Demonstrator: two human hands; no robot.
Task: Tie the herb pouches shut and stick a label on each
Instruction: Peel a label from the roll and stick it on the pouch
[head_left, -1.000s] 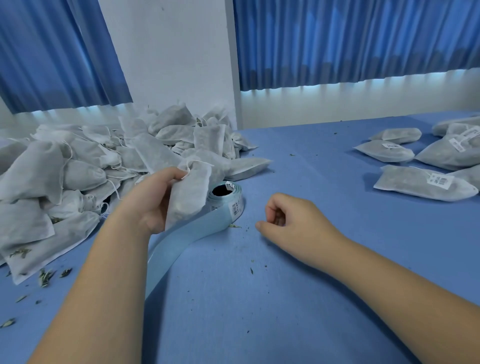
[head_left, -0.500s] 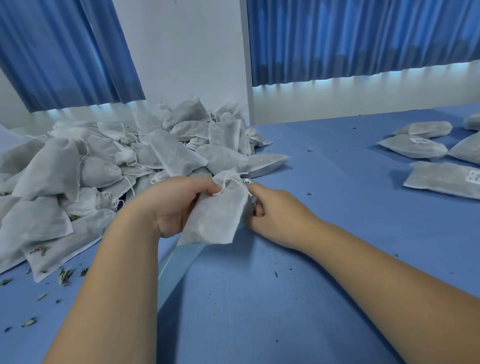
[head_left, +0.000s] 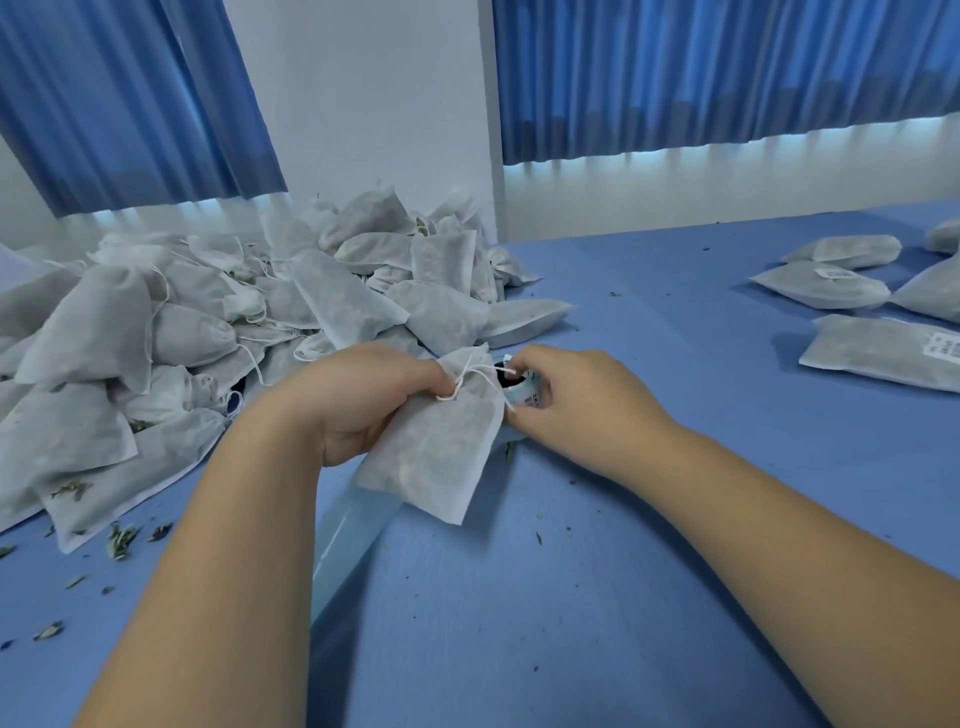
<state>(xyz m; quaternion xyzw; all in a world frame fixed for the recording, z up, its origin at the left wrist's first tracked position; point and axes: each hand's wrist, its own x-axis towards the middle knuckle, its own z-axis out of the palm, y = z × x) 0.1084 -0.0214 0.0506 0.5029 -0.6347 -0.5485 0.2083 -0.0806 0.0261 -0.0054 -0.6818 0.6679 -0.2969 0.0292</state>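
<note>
Across the blue table, a heap of white pouches lies at the left and labelled pouches lie far right. Near the middle, the held pouch hides most of the label roll just behind it. The left hand grips the pouch's neck with curled fingers; the right hand, its fingers curled, pinches the drawstring.

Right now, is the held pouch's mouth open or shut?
Shut: the pouch neck is bunched tight under the string, gripped by the left hand. Whether the knot is finished, I cannot tell.
</note>
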